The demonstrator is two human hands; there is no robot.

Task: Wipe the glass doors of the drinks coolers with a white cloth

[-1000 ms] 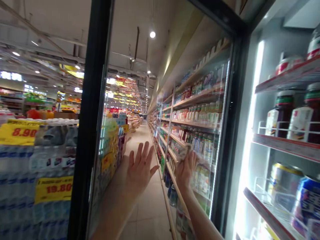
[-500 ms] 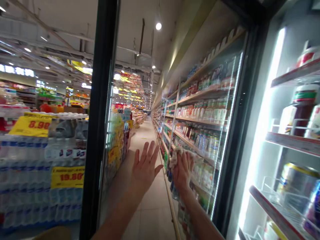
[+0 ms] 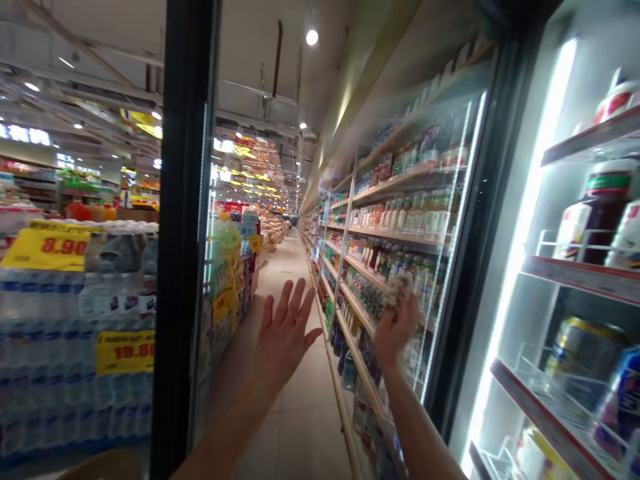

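Note:
In the head view, a glass fridge door (image 3: 340,87) with a black frame (image 3: 183,167) stands open before me. My left hand (image 3: 287,327) is spread wide with fingers up, at the middle of the pane and apparently flat against it. To its right, my right hand (image 3: 397,327) grips a crumpled, pale cloth (image 3: 399,290) at the glass; its fingers are partly blurred. Bottles on shelves show in the pane behind both hands.
On the right, lit fridge shelves (image 3: 580,273) hold a dark bottle (image 3: 607,207) and a can (image 3: 583,353). Stacked water bottles (image 3: 45,360) with yellow price signs (image 3: 47,248) stand left of the door frame. A long aisle floor (image 3: 285,267) shows in the pane.
My right hand has moved right and slightly up with the cloth, which looks more bunched up. My left hand has stayed almost in place. The view has shifted slightly.

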